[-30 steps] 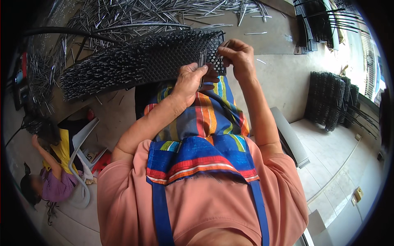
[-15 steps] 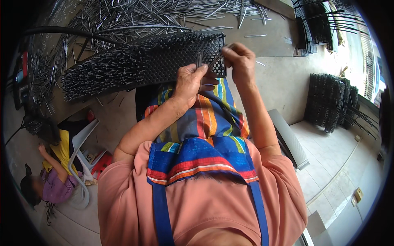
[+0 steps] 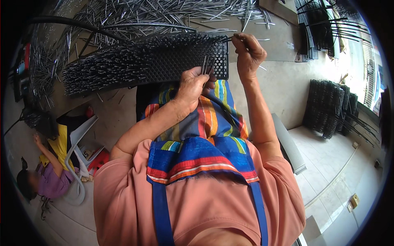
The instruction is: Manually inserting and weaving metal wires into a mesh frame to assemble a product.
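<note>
A long black panel (image 3: 174,67) with rows of holes lies across my lap. Thin dark strips (image 3: 102,69) stick up densely from its left part and along its far edge, while holes show bare in the middle and at the right end. My left hand (image 3: 191,88) is closed around a few thin strips (image 3: 205,64) that point up over the panel's near right part. Just beyond the far right corner, my right hand (image 3: 250,57) has its fingers pinched on a thin dark strip (image 3: 226,40) that reaches left to the panel's edge.
Loose strips (image 3: 164,14) are heaped beyond the panel. Bundles of black bristled pieces (image 3: 326,107) stand at the right, with more dark panels (image 3: 314,39) farther back. A grey seat edge (image 3: 289,143) is near my right elbow. Another person (image 3: 55,174) sits beside a chair at the left.
My right hand has moved away from my left hand, outward to the panel's far right corner. The strips in my left hand now stand more upright.
</note>
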The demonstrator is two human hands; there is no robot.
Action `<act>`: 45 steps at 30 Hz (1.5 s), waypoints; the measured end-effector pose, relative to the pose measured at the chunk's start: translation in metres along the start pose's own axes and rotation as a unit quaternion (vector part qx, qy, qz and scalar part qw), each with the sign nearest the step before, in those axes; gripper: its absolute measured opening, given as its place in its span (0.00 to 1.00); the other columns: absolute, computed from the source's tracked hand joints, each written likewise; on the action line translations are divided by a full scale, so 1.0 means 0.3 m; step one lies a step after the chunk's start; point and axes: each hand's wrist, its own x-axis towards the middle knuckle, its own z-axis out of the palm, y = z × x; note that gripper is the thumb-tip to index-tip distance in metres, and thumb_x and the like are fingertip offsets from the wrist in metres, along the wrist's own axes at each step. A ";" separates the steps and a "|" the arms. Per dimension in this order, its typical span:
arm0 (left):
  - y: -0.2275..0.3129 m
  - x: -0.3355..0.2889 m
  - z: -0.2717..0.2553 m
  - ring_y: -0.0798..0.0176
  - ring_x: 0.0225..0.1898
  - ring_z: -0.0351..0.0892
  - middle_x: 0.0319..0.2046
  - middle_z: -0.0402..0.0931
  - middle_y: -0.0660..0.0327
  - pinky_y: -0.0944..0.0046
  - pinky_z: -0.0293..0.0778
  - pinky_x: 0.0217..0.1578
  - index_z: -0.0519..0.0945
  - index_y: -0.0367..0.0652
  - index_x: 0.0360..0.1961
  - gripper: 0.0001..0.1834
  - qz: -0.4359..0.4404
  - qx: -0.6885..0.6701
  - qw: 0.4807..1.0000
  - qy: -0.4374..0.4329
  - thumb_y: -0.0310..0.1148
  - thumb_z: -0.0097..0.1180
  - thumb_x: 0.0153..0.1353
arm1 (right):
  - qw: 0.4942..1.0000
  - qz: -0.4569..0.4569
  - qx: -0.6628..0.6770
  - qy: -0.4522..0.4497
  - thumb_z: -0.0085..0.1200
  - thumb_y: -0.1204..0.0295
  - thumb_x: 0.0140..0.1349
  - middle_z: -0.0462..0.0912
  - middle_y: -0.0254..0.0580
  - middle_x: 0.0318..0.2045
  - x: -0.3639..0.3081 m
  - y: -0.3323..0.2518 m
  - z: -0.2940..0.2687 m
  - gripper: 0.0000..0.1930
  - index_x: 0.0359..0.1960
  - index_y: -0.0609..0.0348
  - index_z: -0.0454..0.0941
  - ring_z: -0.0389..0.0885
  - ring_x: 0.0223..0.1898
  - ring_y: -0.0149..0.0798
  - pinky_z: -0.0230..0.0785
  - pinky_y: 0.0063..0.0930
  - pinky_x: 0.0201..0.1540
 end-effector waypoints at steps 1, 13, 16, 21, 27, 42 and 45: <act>0.003 0.000 0.002 0.70 0.28 0.79 0.32 0.81 0.60 0.72 0.72 0.28 0.80 0.39 0.41 0.10 -0.003 -0.009 1.000 0.005 0.25 0.47 0.63 | 1.000 -0.019 -0.020 -0.004 0.61 0.85 0.54 0.80 0.29 0.25 -0.001 0.010 0.000 0.05 0.31 0.64 0.82 0.72 0.23 0.20 0.61 0.13 0.24; -0.012 0.006 -0.017 0.63 0.33 0.83 0.35 0.81 0.58 0.65 0.80 0.34 0.79 0.37 0.44 0.10 -0.027 -0.079 0.996 -0.020 0.24 0.49 0.64 | 0.981 -0.034 -0.187 -0.026 0.64 0.83 0.50 0.82 0.36 0.26 -0.048 -0.002 0.033 0.06 0.30 0.64 0.83 0.78 0.26 0.26 0.69 0.18 0.29; -0.016 0.005 -0.019 0.63 0.33 0.83 0.35 0.81 0.58 0.65 0.80 0.34 0.79 0.37 0.44 0.10 -0.029 -0.097 0.994 -0.030 0.24 0.50 0.64 | 0.980 -0.054 -0.189 -0.017 0.64 0.82 0.49 0.82 0.37 0.26 -0.039 0.011 0.027 0.06 0.30 0.63 0.83 0.79 0.26 0.27 0.69 0.19 0.29; -0.010 0.003 -0.029 0.63 0.34 0.83 0.35 0.81 0.58 0.64 0.80 0.37 0.79 0.37 0.44 0.10 -0.025 -0.107 0.993 -0.031 0.23 0.50 0.64 | 0.960 -0.029 -0.272 -0.052 0.63 0.79 0.51 0.83 0.39 0.26 -0.016 -0.005 0.030 0.06 0.33 0.61 0.85 0.80 0.26 0.28 0.71 0.21 0.30; 0.008 -0.013 -0.030 0.64 0.35 0.82 0.35 0.81 0.59 0.65 0.79 0.38 0.79 0.38 0.44 0.10 -0.021 -0.141 0.989 -0.048 0.23 0.49 0.64 | 0.970 -0.033 -0.238 -0.024 0.60 0.79 0.55 0.84 0.41 0.27 -0.040 0.003 0.022 0.06 0.35 0.60 0.85 0.82 0.27 0.31 0.71 0.23 0.31; 0.007 -0.006 -0.028 0.63 0.35 0.83 0.35 0.82 0.57 0.65 0.80 0.38 0.79 0.37 0.44 0.10 -0.024 -0.147 0.987 -0.065 0.22 0.49 0.63 | 0.973 0.129 -0.179 -0.062 0.66 0.74 0.53 0.80 0.29 0.22 -0.079 -0.049 -0.018 0.12 0.40 0.60 0.83 0.75 0.23 0.24 0.66 0.21 0.26; 0.000 -0.002 -0.025 0.63 0.34 0.84 0.35 0.83 0.57 0.65 0.80 0.37 0.80 0.36 0.43 0.10 -0.025 -0.149 0.986 -0.069 0.21 0.50 0.63 | 0.968 0.221 -0.100 -0.064 0.67 0.76 0.51 0.77 0.27 0.22 -0.069 -0.124 -0.008 0.13 0.40 0.66 0.83 0.71 0.25 0.19 0.65 0.19 0.27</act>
